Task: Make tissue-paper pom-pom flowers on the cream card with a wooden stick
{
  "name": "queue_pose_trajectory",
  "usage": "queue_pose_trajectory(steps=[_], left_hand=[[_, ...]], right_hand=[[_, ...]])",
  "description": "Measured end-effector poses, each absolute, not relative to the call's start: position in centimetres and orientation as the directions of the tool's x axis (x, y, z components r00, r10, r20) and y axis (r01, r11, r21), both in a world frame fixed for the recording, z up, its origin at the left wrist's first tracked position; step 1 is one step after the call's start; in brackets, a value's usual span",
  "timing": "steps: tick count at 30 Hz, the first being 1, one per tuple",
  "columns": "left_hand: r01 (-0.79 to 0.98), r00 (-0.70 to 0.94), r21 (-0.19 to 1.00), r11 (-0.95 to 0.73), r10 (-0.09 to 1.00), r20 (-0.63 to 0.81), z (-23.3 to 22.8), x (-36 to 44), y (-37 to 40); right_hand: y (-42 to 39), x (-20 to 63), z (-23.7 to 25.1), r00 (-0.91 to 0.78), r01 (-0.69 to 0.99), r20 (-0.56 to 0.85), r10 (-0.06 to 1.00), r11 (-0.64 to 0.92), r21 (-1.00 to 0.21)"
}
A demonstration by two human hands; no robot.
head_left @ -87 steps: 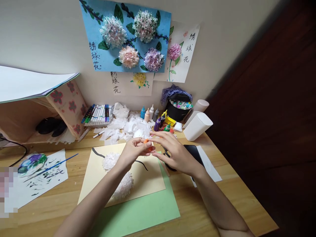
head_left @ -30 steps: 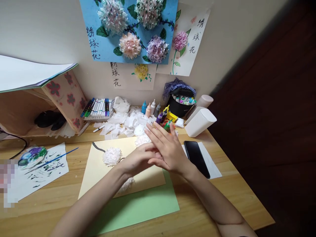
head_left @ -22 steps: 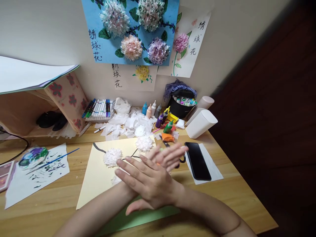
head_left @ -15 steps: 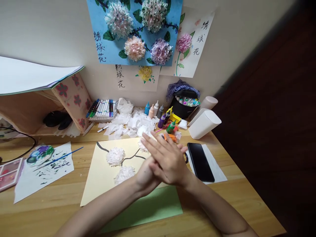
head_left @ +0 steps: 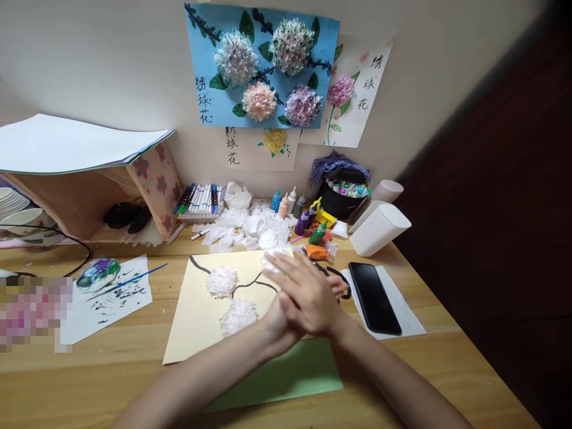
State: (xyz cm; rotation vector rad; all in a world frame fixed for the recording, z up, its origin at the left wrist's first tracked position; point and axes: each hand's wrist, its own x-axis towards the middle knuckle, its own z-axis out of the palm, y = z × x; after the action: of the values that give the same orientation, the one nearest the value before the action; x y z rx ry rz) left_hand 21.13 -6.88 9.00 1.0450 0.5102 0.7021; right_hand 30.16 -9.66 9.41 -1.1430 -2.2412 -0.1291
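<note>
Over the cream sheet point(head_left: 196, 322) on the bench point(head_left: 89, 381), the right hand point(head_left: 308, 292) lies flat across the left hand point(head_left: 279, 319), fingers straight, whatever sits between the palms hidden; three white tissue flowers point(head_left: 222, 281) already sit on black stems, uncoloured.

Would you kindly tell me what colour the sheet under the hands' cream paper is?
Light green sheet, clearest in the head view.

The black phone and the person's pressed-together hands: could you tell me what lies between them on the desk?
In the head view, black-handled scissors lie between the hands and the black phone.
</note>
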Motion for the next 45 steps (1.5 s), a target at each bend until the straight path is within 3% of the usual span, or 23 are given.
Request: queue_pose_trajectory(steps=[3, 6, 8, 10, 12, 13, 14, 16, 20, 22, 25, 29, 32, 34, 39, 43, 45], left_hand=[[-0.345, 0.754, 0.793, 0.502, 0.652, -0.084, 10.5, 19.1, -6.1], [-0.409, 0.780, 0.705, 0.580, 0.623, -0.060, 11.3, 17.2, -5.3], [-0.384, 0.788, 0.720, 0.579, 0.612, -0.071, 10.8, 15.7, -5.0], [-0.303, 0.727, 0.852, 0.427, 0.681, -0.082, 9.5, 13.6, -4.9], [-0.142, 0.508, 0.989, 0.052, 0.861, 0.028, 7.5, 10.7, -4.8], [0.044, 0.405, 0.985, -0.167, 0.904, 0.135, 6.4, 9.1, -4.7], [0.219, 0.369, 0.918, -0.332, 0.899, 0.237, 5.3, 7.6, -4.7], [0.394, 0.480, 0.752, -0.529, 0.816, 0.323, 3.3, 4.8, -4.7], [0.499, 0.511, 0.589, -0.636, 0.765, 0.393, 1.1, 1.9, -4.6], [0.525, 0.499, 0.579, -0.623, 0.777, 0.383, 0.9, 1.5, -4.5], [0.524, 0.520, 0.598, -0.607, 0.784, 0.340, 0.9, 1.5, -4.4], [0.515, 0.555, 0.605, -0.608, 0.774, 0.306, 0.9, 1.6, -4.4], [0.526, 0.574, 0.594, -0.609, 0.769, 0.280, 0.8, 1.7, -4.4], [0.530, 0.581, 0.593, -0.606, 0.769, 0.266, 0.8, 1.7, -4.4], [0.527, 0.579, 0.608, -0.594, 0.775, 0.255, 1.0, 1.7, -4.3], [0.547, 0.588, 0.593, -0.590, 0.776, 0.230, 1.0, 1.6, -4.3], [0.564, 0.604, 0.575, -0.593, 0.771, 0.203, 0.9, 1.6, -4.3]], right_hand=[[-9.9, 30.3, 8.1, -0.373, 0.787, 0.572, 0.731, 0.576, -0.223], [-10.9, 29.3, 6.6, -0.394, 0.661, 0.646, 0.654, 0.690, -0.294], [-11.2, 29.3, 5.9, -0.342, 0.571, 0.681, 0.647, 0.719, -0.397], [-11.2, 29.9, 5.2, -0.136, 0.564, 0.621, 0.772, 0.576, -0.592], [-10.9, 30.9, 4.2, -0.073, 0.587, 0.425, 0.902, 0.383, -0.713], [-10.7, 31.3, 3.6, -0.104, 0.585, 0.338, 0.935, 0.333, -0.740], [-10.6, 31.6, 2.9, -0.101, 0.567, 0.265, 0.959, 0.274, -0.777], [-10.4, 31.8, 1.5, -0.050, 0.489, 0.145, 0.988, 0.151, -0.859], [-10.2, 31.2, -0.4, -0.013, 0.293, 0.074, 0.997, 0.074, -0.953], [-10.1, 31.0, -0.7, -0.049, 0.291, 0.121, 0.991, 0.130, -0.948], [-10.1, 31.0, -0.6, -0.140, 0.419, 0.205, 0.969, 0.246, -0.874], [-10.0, 30.8, -0.6, -0.300, 0.697, 0.245, 0.922, 0.387, -0.604], [-10.0, 30.5, -0.8, -0.383, 0.795, 0.220, 0.897, 0.441, -0.415], [-9.9, 30.7, -0.7, -0.416, 0.788, 0.233, 0.879, 0.477, -0.391], [-10.5, 33.0, 0.7, -0.316, 0.737, 0.355, 0.880, 0.464, -0.492], [-11.9, 34.0, 1.3, -0.498, 0.770, 0.134, 0.857, 0.508, -0.387], [-12.0, 33.5, 1.2, -0.534, 0.782, 0.088, 0.841, 0.531, -0.325]])
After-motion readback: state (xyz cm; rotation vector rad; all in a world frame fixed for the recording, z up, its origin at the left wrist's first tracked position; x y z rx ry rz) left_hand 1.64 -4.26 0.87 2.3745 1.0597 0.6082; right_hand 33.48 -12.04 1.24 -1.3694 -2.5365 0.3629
